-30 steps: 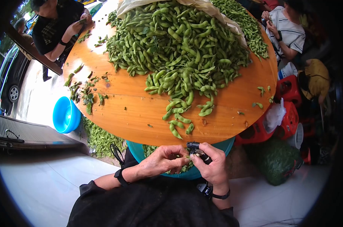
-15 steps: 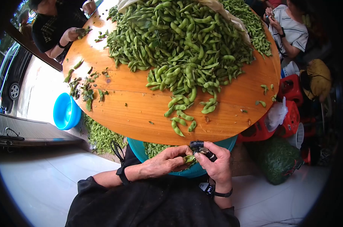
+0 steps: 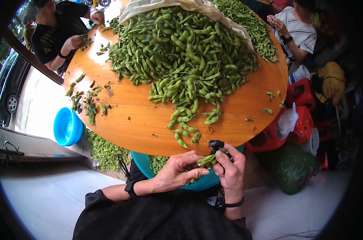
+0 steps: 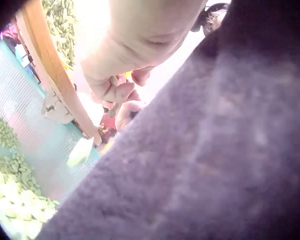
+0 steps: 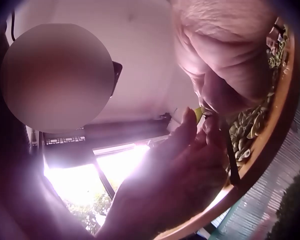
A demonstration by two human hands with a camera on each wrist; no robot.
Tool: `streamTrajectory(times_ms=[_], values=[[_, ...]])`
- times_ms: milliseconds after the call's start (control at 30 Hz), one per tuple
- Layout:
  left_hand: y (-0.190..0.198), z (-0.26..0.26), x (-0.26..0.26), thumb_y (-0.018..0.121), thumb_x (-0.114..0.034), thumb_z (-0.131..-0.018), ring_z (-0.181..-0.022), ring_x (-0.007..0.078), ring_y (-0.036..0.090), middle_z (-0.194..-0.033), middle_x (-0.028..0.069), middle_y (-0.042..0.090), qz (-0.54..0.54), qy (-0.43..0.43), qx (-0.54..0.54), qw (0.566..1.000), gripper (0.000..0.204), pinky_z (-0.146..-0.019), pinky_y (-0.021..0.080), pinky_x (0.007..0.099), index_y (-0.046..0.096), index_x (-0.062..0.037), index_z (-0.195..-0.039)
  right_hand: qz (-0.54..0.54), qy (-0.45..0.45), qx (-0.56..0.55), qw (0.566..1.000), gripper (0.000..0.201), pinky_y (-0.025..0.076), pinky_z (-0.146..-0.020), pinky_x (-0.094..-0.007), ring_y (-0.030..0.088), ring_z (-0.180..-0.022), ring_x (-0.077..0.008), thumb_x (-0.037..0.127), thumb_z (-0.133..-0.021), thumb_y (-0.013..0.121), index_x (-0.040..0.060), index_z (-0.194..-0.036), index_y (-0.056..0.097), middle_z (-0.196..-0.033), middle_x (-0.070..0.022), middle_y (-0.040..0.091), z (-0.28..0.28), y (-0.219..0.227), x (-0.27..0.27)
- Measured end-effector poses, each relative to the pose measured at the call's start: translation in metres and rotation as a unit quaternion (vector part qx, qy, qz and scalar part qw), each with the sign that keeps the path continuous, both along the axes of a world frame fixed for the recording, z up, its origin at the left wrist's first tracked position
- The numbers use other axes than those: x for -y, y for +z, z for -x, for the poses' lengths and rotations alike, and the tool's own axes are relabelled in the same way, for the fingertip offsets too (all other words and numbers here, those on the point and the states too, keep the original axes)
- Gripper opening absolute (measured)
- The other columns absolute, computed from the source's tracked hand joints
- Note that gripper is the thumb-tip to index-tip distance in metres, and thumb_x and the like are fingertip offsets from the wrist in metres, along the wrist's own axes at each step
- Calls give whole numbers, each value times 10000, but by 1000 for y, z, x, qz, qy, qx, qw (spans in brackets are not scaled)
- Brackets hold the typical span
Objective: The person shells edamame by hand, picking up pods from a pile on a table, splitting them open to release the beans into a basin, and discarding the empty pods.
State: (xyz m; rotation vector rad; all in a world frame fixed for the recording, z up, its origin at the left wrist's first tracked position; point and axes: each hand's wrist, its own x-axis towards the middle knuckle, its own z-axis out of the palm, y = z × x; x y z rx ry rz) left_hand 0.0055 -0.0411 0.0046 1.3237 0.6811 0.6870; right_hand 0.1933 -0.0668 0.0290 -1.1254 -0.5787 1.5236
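Note:
In the head view my left hand [image 3: 177,172] and right hand [image 3: 231,170] meet over a teal basin [image 3: 139,164], near the table's front edge. A green soybean pod [image 3: 206,160] spans the gap between them, its left end at my left fingers and its right end by my right thumb. The right wrist view shows the pod [image 5: 199,115] pinched at the left fingertips. My right hand grips a small black tool [image 3: 216,144], largely hidden by the fingers; its kind cannot be made out. Several pods [image 3: 157,163] lie in the basin.
A big heap of pods [image 3: 181,52] under a pale cloth covers much of the wooden table [image 3: 141,116]. Leaf scraps [image 3: 89,106] lie on its left side. A blue basin [image 3: 67,126], red stools [image 3: 301,124] and a green sack [image 3: 289,170] stand around. Two people sit across.
The left thumb has straightened and the right thumb has lifted, with the pod showing more fully between the hands. The black tool has risen slightly. The head view has shifted a little.

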Motion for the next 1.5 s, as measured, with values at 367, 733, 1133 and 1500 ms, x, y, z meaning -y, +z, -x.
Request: streamTrajectory(times_ms=[367,733,1133,1500], values=[[-7,-12,-6,628,-103,-978,-713,88,586,-848,34,647,239,63,217,944,102,-603,467,231,626,-29,-1047,-30,19,77,996,302,347,-506,-196,430,-592,-20,148,-931,707,0,-1187,651,-736,51,528,15,-4,0],[0,-12,-5,621,-115,-980,-743,144,628,-879,81,666,395,55,230,888,138,-634,497,256,615,-38,-1094,-262,-102,510,813,362,449,-571,-290,559,-658,-165,151,-851,779,-46,-1120,636,-820,-86,556,26,-25,-2],[-9,-13,-5,646,-67,-950,-681,151,631,-858,98,670,296,54,207,931,90,-585,508,267,633,-21,-1026,-52,33,224,973,176,321,-452,-204,431,-523,-28,-10,-948,555,-88,-1090,624,-626,17,482,1,-3,25],[-16,-14,-5,694,6,-895,-697,146,653,-824,72,651,222,125,153,955,96,-576,533,274,618,-3,-953,-16,55,207,977,174,422,-500,-220,531,-577,-58,12,-938,599,-108,-1057,638,-755,-25,588,3,-1,24]])
